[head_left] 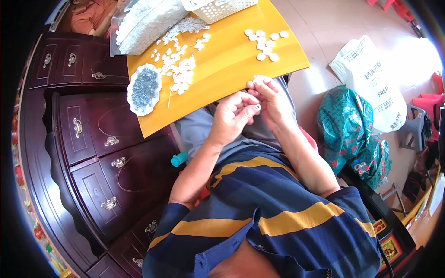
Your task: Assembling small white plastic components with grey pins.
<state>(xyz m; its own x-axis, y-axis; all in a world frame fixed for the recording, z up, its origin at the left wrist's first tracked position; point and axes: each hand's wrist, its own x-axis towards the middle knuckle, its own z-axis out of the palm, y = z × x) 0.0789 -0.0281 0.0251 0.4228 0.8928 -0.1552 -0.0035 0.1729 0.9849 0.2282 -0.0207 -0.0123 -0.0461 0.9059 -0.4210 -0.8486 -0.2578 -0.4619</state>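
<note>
Both my hands meet just over my lap, at the near edge of the wooden board (232, 69). My left hand (232, 116) is closed in a pinch, with a small white piece (258, 107) at its thumb tip. Close beside it, my right hand (271, 102) is also closed, its thumb and fingers pressed together; what they hold is too small to tell. On the board's left lie many loose white plastic pieces (183, 76). A scalloped white dish (137, 107) of small metal pins or nails (145, 88) stands beside them. Several white hexagonal pieces (261, 46) sit at the right.
A clear tub (114, 39) heaped with white pieces and a white perforated basket (222, 13) stand at the board's far side. Dark wooden drawers (106, 139) line the left. On the right floor are a green patterned bag (345, 118), a white sack (375, 88) and a grey stool (414, 127).
</note>
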